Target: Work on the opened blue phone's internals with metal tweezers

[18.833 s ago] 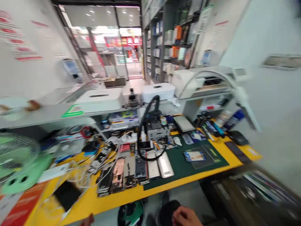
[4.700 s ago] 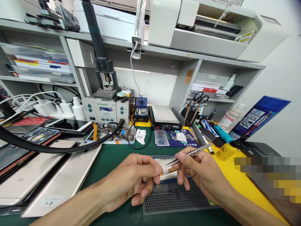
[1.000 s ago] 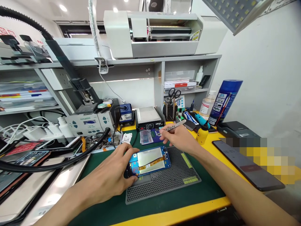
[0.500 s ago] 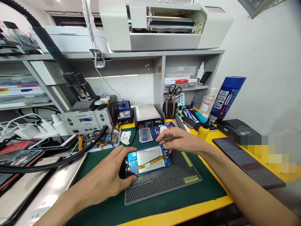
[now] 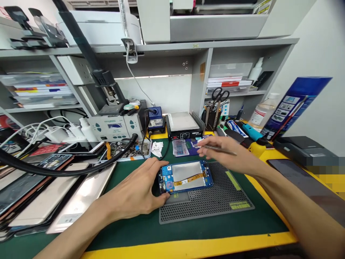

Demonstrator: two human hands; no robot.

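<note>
An opened smartphone (image 5: pixel 190 175) with a blue frame, a silver middle area and an orange flex cable rests over a grey perforated pad (image 5: pixel 210 199). My left hand (image 5: pixel 142 187) grips its left end, thumb at the near edge and fingers at the far edge. Beyond the phone's right end, my right hand (image 5: pixel 229 151) pinches slim metal tweezers (image 5: pixel 219 149), held apart from the phone. The tweezers' tips are hard to make out near the fingers. Behind the phone lie a small clear plastic packet (image 5: pixel 180 147) and a purple card (image 5: pixel 192 146).
A green mat (image 5: pixel 134 232) covers the bench. Several phones (image 5: pixel 81 198) lie at left, near a thick black hose (image 5: pixel 67 172) and a parts tray (image 5: pixel 126 151). A heating plate (image 5: pixel 184 126), tool holder (image 5: pixel 212 117) and yellow bottle (image 5: pixel 257 146) stand behind.
My right hand has moved away from the phone's right end, still holding the tweezers. My left hand keeps its grip on the phone. The whole view has shifted.
</note>
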